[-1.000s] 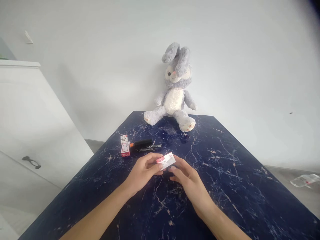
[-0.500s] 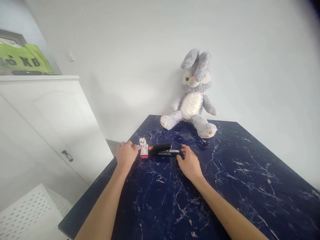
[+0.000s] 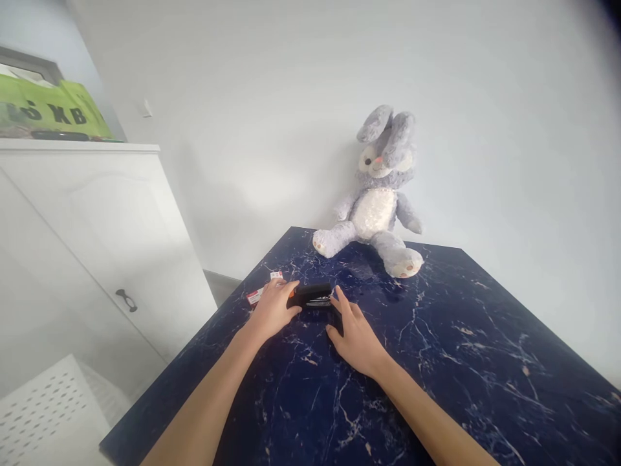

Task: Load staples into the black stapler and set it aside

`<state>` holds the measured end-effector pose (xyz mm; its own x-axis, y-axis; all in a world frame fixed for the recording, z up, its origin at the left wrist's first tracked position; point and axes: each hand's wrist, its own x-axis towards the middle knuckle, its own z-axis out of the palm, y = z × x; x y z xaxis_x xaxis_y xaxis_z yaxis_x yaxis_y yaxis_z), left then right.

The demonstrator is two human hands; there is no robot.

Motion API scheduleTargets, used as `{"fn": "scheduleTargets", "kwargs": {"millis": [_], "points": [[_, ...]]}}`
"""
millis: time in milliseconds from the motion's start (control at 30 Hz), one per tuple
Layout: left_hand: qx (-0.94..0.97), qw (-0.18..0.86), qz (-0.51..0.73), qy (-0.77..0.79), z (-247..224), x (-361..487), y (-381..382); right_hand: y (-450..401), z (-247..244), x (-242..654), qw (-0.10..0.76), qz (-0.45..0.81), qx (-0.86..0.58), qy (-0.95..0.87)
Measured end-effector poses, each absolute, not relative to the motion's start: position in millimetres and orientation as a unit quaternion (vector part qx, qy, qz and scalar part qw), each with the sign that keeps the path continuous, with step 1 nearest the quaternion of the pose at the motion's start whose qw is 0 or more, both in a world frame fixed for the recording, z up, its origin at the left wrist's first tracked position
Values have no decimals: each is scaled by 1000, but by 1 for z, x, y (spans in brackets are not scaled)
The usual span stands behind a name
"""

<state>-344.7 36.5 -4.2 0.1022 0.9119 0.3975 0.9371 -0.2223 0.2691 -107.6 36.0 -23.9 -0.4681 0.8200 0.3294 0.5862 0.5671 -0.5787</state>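
Note:
A black stapler (image 3: 313,294) with an orange patch at its left end lies on the dark blue marbled table (image 3: 310,395), its metal tray showing below the black top. My left hand (image 3: 274,309) is closed around the left end of the stapler, thumb in front and fingers behind. At the stapler's right end is my right hand (image 3: 356,336), fingers spread and a fingertip at or close to the tray's tip. A red and white small box (image 3: 254,296) shows left of my left hand, partly covered by it. Just behind that hand, another small white box (image 3: 276,275) stands.
A grey plush rabbit (image 3: 381,200) sits at the table's back edge against the wall. To the left stands a white cabinet (image 3: 97,226) with a green bag (image 3: 53,107) on top. A white perforated box (image 3: 48,414) is at the lower left.
My left hand has moved right from beside the boxes onto the stapler. The red and white box now lies farther left. My right hand came left, and the stapler's tray sticks out less.

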Motion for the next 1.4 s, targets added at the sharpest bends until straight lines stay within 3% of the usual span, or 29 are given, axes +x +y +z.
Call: {"fn": "scheduleTargets", "kwargs": {"millis": [333,433,533,800,1133,1300,1400], "points": [[-745,23,-241,-621,6,-347,29,42,-29,-106,305,190,-423,-832],[-676,47,-242,-695,12,-360,26,44,-32,-107,319,156,-432,-829],[-642,3,-203,-739,13,-371,25,51,-28,-111,324,149,-441,-824],[-734,-35,-171,-656,10,-362,21,80,-2,-119,275,246,-388,-845],[-716,-43,-264,-645,30,-351,10,57,-7,-76,304,229,-453,-806],[-799,-117,-225,-546,40,-327,-11,54,-12,-78,323,198,-441,-814],[-791,-105,-250,-548,37,-328,-8,54,-14,-78,332,191,-437,-814]]}}
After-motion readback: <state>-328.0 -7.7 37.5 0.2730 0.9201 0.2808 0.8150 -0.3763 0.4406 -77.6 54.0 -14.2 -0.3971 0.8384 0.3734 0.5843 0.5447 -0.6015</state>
